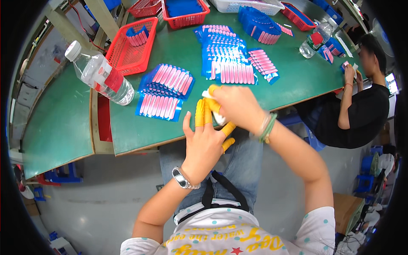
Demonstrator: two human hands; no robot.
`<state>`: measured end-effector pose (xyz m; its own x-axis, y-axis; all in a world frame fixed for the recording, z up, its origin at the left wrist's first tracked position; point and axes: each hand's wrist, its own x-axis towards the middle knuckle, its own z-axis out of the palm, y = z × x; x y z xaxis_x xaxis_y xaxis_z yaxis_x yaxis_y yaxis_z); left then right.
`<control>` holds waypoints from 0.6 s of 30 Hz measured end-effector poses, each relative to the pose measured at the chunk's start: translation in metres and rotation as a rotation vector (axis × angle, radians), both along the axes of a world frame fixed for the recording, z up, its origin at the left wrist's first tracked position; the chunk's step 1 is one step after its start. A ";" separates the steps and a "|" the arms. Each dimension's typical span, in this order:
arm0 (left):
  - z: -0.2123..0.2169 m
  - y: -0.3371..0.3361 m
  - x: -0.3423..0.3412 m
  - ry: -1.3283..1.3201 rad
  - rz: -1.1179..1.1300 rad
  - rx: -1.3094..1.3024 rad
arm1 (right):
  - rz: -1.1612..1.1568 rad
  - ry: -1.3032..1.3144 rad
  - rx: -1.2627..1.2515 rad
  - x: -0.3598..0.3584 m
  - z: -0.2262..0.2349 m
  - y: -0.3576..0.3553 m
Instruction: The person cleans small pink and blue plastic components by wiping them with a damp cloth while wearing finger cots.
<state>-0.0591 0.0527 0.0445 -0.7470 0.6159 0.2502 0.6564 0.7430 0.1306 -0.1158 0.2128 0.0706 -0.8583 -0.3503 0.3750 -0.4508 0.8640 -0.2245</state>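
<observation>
Pinching a white soft-looking wad (219, 119) at the green table (293, 83)'s near edge, the right hand (237, 106) is curled tight; the half-spread left hand (205, 143) probably steadies it. Shiny pink-striped blue sheets (233, 59) lie beyond, handy I guess.

Head-worn view (fisheye), facing down, near hands (203, 146)

The tabletop (297, 78) looked smooth and glossy. The pink-and-blue sheets (225, 55) shone like plastic film, the finger cots (199, 114) looked matt and rubbery, the jeans (250, 170) denim.
</observation>
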 end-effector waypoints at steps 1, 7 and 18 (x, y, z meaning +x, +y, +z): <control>0.003 0.001 0.000 0.043 0.006 0.050 | -0.074 -0.027 0.008 -0.008 0.004 0.006; 0.002 0.004 0.001 0.056 0.014 0.043 | 0.047 0.024 0.121 0.005 0.001 0.004; -0.002 -0.003 0.000 0.082 0.003 0.012 | -0.226 -0.063 0.026 -0.008 0.007 0.033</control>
<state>-0.0596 0.0501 0.0425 -0.7254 0.6104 0.3181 0.6632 0.7436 0.0855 -0.1238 0.2463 0.0778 -0.9375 -0.1552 0.3116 -0.2308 0.9471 -0.2228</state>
